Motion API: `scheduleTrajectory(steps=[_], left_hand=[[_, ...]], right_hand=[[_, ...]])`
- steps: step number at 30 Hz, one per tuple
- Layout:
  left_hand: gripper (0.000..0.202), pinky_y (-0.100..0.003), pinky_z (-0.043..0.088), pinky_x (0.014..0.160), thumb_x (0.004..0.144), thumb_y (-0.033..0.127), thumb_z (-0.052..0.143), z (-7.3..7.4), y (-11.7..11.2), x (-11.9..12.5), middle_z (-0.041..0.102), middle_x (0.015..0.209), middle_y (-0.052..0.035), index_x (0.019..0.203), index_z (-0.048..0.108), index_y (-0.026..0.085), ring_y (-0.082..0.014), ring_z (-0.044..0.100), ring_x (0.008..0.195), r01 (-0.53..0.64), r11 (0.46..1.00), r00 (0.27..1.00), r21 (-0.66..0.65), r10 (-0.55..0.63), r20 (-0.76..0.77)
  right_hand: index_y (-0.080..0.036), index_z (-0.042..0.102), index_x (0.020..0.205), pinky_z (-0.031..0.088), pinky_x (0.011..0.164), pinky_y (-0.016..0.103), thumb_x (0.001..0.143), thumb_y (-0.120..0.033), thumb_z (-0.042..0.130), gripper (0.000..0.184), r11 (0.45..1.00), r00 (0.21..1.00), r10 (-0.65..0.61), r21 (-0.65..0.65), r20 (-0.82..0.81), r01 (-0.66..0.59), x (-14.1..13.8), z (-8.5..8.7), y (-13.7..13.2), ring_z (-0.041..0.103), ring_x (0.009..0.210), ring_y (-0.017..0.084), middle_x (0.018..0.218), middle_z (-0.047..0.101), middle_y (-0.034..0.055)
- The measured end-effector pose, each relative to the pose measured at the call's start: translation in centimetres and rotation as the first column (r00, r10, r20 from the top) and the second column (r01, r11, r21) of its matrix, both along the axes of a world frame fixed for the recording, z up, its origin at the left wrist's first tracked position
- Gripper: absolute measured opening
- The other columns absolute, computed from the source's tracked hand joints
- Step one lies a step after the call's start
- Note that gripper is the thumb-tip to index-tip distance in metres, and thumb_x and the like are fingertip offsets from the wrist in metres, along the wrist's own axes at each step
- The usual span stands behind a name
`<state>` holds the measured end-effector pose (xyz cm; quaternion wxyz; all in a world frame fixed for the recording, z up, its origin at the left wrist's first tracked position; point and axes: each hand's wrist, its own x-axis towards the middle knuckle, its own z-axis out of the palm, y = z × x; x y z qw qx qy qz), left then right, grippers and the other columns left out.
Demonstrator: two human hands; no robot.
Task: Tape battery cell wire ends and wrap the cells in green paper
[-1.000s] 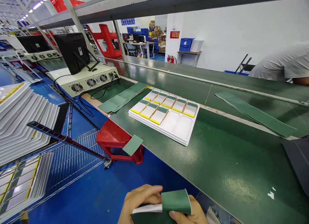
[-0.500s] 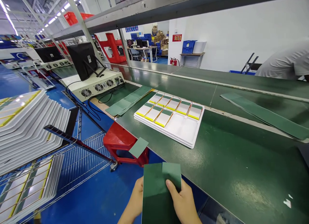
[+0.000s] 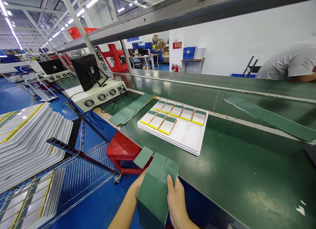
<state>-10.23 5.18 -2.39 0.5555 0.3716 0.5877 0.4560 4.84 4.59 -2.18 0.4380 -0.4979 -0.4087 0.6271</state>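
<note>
Both my hands hold a folded green sheet (image 3: 153,186) low in front of me, near the front edge of the green conveyor belt (image 3: 234,163). My right hand (image 3: 176,202) grips it from the right with the thumb on top. My left hand (image 3: 138,186) is mostly hidden behind the sheet and supports it from the left. Beyond the sheet a white tray (image 3: 187,137) lies on the belt, with several white cells with yellow and green edges in its compartments.
A red stool (image 3: 122,150) with a small green piece (image 3: 143,156) on it stands left of the belt. A wire cart (image 3: 74,169) and stacked white trays (image 3: 27,140) are at left. Green strips (image 3: 269,118) lie on the belt. Another person's sleeve (image 3: 286,64) shows at far right.
The green sheet has risen from my lap toward the belt edge and opened out flatter. My view has tilted up and a little to the left.
</note>
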Motion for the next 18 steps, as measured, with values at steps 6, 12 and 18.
scheduleTrajectory(steps=[6, 12, 18], left_hand=[[0.034, -0.036, 0.049, 0.083, 0.072, 0.038, 0.068, -0.2, 0.9, -0.4, 0.072, 0.085, -0.0061, 0.096, 0.069, 0.014, -0.0262, 0.065, 0.091, 0.087, 0.985, 0.988, -0.148, -0.066, 0.139], [0.043, -0.035, 0.05, 0.077, 0.065, 0.037, 0.074, -0.5, 1.1, -0.9, 0.071, 0.092, -0.0073, 0.1, 0.066, 0.013, -0.0256, 0.065, 0.087, 0.101, 0.969, 0.978, -0.227, -0.055, 0.2], [0.032, -0.036, 0.052, 0.075, 0.082, 0.037, 0.061, -1.1, 1.0, -1.0, 0.068, 0.095, -0.006, 0.101, 0.062, 0.012, -0.0186, 0.065, 0.081, 0.097, 0.963, 0.962, -0.252, -0.027, 0.27]], right_hand=[[-0.012, 0.05, 0.125, 0.041, 0.099, 0.037, 0.078, -0.065, 0.051, 0.071, 0.992, 0.99, -0.018, -0.13, -0.142, -0.001, -0.2, 0.2, 0.0, 0.047, 0.12, 0.029, 0.122, 0.057, 0.0146], [-0.016, 0.063, 0.098, 0.051, 0.069, 0.031, 0.084, -0.056, 0.05, 0.044, 0.916, 0.915, 0.401, -0.008, -0.042, -0.401, 3.8, 0.4, -0.2, 0.066, 0.078, 0.023, 0.08, 0.069, 0.0072], [-0.02, 0.062, 0.099, 0.05, 0.073, 0.033, 0.093, -0.026, 0.04, 0.024, 0.606, 0.705, -0.011, 0.565, 0.71, -0.56, 7.4, 3.1, 1.7, 0.063, 0.083, 0.022, 0.088, 0.067, 0.0069]])
